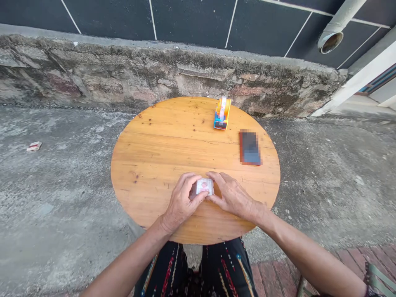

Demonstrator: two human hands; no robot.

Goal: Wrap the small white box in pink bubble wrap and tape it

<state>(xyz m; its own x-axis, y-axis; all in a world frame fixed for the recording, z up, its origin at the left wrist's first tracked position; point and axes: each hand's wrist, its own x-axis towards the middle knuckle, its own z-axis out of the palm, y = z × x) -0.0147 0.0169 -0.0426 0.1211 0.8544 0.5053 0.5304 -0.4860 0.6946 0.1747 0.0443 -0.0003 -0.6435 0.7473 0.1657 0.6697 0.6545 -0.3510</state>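
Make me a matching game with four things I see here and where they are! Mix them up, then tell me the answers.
Things:
1. Tape dispenser
2. Small whitish case
3. Crumpled packet
4. Pipe

Places:
A. On the concrete ground
B. In front of the dark wall
C. Near the far edge of the wooden table
D. Between the left hand and the right hand

Right pairs: 1-C, 2-D, 3-A, 4-B

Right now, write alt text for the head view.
A person's left hand and right hand hold a small, whitish rectangular packet at a rounded brown wooden table. Farther back are a blue and yellow plastic tape dispenser and a dark rectangular object with reddish edges.
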